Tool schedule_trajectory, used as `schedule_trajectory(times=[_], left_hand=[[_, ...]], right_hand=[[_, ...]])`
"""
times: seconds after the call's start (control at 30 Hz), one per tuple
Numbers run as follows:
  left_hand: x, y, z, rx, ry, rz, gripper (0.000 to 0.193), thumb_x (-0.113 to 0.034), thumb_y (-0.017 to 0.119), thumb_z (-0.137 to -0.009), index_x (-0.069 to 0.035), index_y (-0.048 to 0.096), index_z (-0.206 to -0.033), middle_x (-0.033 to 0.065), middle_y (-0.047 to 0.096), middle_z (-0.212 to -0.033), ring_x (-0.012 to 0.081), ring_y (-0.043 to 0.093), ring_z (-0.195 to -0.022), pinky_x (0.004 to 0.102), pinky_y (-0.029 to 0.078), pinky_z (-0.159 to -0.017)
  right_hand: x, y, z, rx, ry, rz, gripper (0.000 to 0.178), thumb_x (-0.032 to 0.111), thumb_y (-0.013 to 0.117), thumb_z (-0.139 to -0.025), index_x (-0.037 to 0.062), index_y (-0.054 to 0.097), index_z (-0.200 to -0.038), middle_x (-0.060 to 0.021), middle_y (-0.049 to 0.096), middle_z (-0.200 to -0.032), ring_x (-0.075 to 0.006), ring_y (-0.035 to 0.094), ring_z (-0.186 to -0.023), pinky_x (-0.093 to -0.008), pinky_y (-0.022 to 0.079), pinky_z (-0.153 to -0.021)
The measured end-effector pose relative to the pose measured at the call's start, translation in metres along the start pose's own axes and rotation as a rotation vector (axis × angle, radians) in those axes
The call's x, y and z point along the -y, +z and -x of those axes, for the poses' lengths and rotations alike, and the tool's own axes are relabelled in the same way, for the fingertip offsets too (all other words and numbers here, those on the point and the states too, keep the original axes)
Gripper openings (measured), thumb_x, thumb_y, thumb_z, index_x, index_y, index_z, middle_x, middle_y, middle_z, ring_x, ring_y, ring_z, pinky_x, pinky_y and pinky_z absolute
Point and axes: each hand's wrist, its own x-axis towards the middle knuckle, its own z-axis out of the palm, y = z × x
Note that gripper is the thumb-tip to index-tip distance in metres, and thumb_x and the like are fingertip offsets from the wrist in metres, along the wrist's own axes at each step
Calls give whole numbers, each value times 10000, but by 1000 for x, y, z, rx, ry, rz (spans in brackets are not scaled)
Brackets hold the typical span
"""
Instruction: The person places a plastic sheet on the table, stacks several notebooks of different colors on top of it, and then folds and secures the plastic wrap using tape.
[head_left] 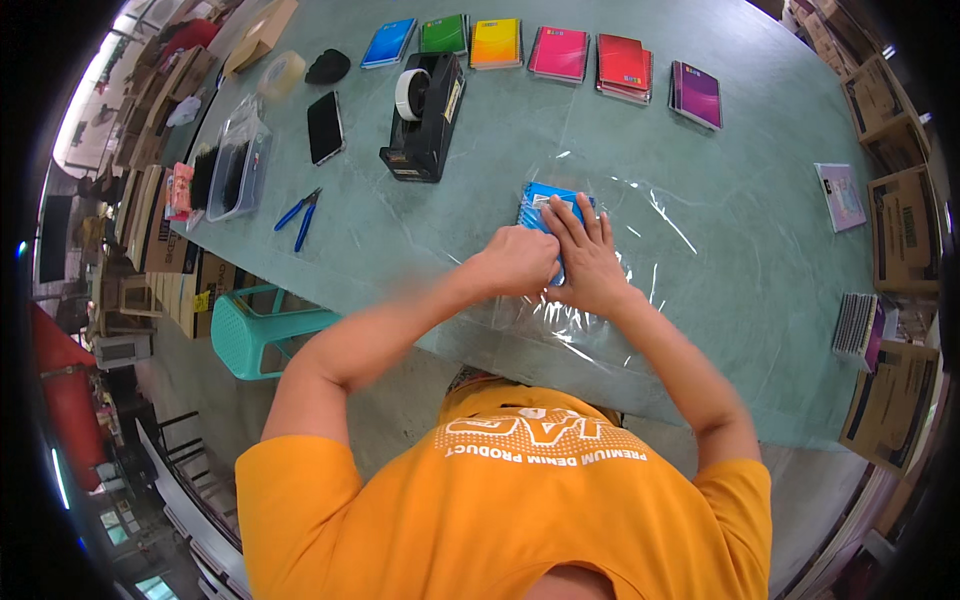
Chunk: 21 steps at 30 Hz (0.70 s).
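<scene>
While the person leans over the green surface, both hands sit on a blue notebook that lies on a sheet of clear plastic wrap. The right hand lies flat on the notebook, its fingers straight and spread a little apart, pressing down. The left hand is curled into a loose fist just beside it, touching the notebook's lower left side; I cannot tell what its fingers pinch, if anything. The notebook is near the middle of the surface, close to the person's edge.

At about 11 o'clock from the hands stands a black tape dispenser. At about 10 o'clock a black phone lies flat, and at about 9 o'clock there are blue-handled pliers. Along the far edge, at 12 o'clock, is a row of coloured notebooks. Cardboard boxes are stacked at 3 o'clock.
</scene>
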Motion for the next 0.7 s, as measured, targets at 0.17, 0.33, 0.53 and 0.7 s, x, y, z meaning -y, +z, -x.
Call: schedule_trajectory(times=[0.17, 0.33, 0.53, 0.7], left_hand=[[4, 3, -1, -103, 13, 20, 233, -239, 508, -800, -15, 569, -784, 188, 623, -759, 392, 603, -720, 475, 484, -672], [1, 2, -4, -96, -21, -36, 241, -243, 503, -807, -14, 579, -805, 193, 629, -791, 394, 604, -751, 475, 484, -689], [1, -1, -4, -2, -95, -15, 302, -280, 485, -831, -3, 603, -860, 197, 642, -857, 368, 622, -791, 457, 499, -718], [1, -10, 0, 5, -20, 32, 326, -311, 519, -852, -3, 624, -857, 185, 633, -839, 324, 626, -789, 419, 497, -704]], right_hand=[[-16, -51, -53, 95, 77, -263, 577, 470, 516, -807, 104, 490, -1254, -133, 487, -1250, -326, 427, -1171, -516, 273, -1001], [-29, -33, -108, -119, 224, -366, 444, 214, 619, -752, 109, 536, -1176, -127, 579, -1120, -296, 537, -1001, -444, 365, -918], [-11, -63, -33, -53, -235, -38, 524, 83, 693, -671, 131, 543, -1171, -40, 576, -1128, -250, 488, -1057, -411, 375, -890], [1, -42, -5, -34, -71, 5, 385, 204, 693, -701, 197, 624, -1080, 80, 588, -1110, -190, 491, -1049, -371, 353, -867]])
